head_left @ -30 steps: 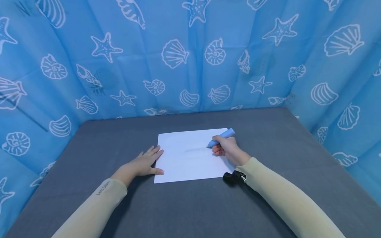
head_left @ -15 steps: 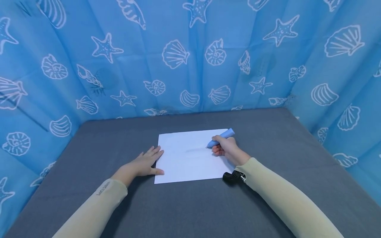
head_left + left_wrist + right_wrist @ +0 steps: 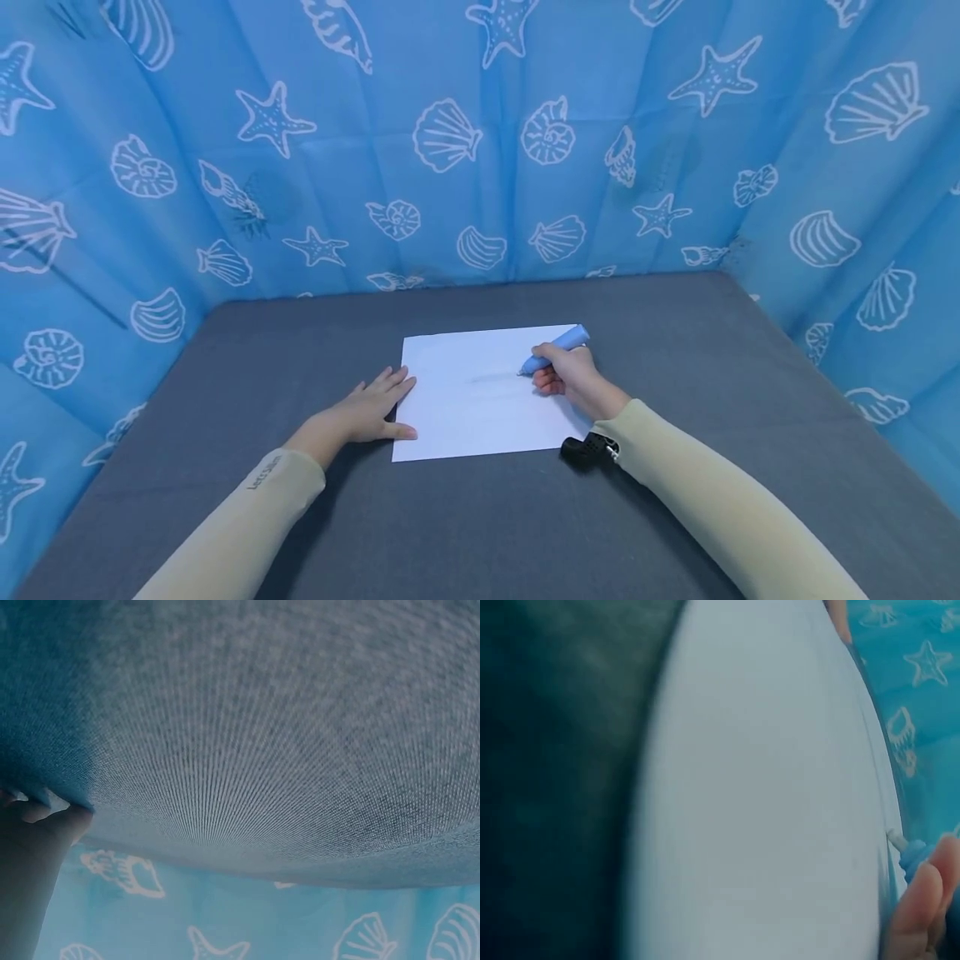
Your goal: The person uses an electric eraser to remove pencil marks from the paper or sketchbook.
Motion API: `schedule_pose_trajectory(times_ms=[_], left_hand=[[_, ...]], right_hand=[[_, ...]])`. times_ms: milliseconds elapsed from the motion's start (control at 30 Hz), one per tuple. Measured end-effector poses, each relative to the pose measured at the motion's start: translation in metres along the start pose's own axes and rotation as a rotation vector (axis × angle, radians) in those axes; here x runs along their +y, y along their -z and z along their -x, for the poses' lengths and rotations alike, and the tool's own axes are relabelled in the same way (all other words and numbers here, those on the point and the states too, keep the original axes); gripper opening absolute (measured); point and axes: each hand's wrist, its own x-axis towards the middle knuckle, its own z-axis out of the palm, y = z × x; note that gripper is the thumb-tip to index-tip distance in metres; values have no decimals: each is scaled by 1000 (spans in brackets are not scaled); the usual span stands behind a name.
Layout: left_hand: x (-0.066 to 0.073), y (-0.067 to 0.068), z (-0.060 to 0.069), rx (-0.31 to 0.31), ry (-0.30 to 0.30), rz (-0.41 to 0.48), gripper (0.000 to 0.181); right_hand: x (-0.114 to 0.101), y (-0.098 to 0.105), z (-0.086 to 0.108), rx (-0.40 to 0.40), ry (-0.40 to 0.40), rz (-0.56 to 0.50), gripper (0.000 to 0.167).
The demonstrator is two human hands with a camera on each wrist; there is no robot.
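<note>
A white sheet of paper (image 3: pixel 465 417) lies on the grey cloth in the head view. My left hand (image 3: pixel 367 412) rests on its left edge, fingers spread and fairly straight, with fingertips and thumb tip over the paper. Over the sheet's right part, my right hand (image 3: pixel 573 375) grips a thick blue pen (image 3: pixel 568 338), tilted with its tip down at the paper. The right wrist view catches the pen's ribbed blue front and pale narrow tip (image 3: pixel 896 838) beside my fingertips. Whether the tip touches the paper is hard to tell. Only part of my left hand (image 3: pixel 45 825) shows in the left wrist view.
Grey cloth (image 3: pixel 480 525) covers the table. A blue curtain (image 3: pixel 337 150) printed with white shells and starfish hangs behind and at both sides. A small black device (image 3: pixel 585 452) sits at my right wrist, under the cuff of the pale sleeve (image 3: pixel 697 475).
The pen tip has shifted very slightly left over the paper with my right hand. My left hand stays on the paper's edge. The head view has drifted a little.
</note>
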Motion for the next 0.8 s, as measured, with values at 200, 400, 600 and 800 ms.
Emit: schedule_pose_trajectory(times_ms=[200, 400, 600, 800], left_hand=[[-2, -1, 1, -5, 3, -4, 96], [-2, -1, 0, -12, -1, -3, 97], [-2, -2, -2, -19, -2, -8, 97], [-4, -3, -3, -27, 8, -16, 99]], right_hand=[[1, 1, -2, 4, 1, -4, 25], [2, 3, -3, 4, -1, 2, 24], [0, 5, -4, -11, 0, -1, 25], [-1, 3, -6, -26, -20, 9, 24]])
